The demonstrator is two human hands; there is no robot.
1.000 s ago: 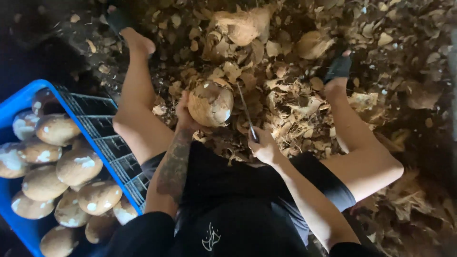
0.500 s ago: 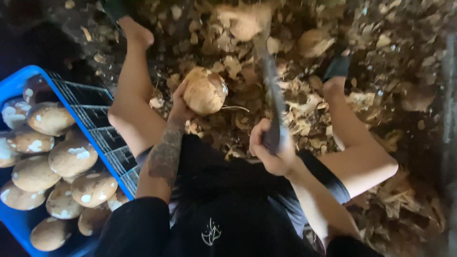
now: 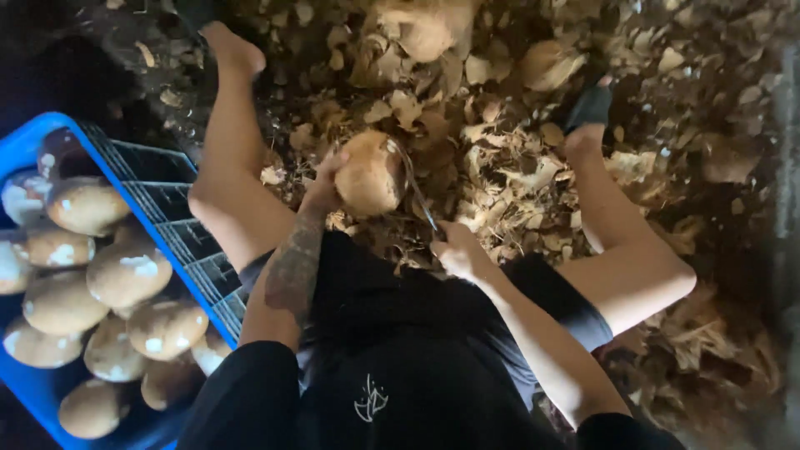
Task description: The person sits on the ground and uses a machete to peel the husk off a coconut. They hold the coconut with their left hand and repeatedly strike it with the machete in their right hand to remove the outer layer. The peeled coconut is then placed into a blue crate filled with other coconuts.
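Left hand (image 3: 327, 177) gripped coconut (image 3: 369, 173), right hand (image 3: 458, 250) clenched knife (image 3: 414, 190); blade beside fingers, slip risked cut

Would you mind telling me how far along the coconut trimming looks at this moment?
Done: a blue crate at the person's left holds a heap of peeled coconuts, and husk scraps cover the ground. In hand: the left hand grips one coconut while the right hand holds a blade against it. Left: at least one unhusked coconut lies beyond; more cannot be made out.
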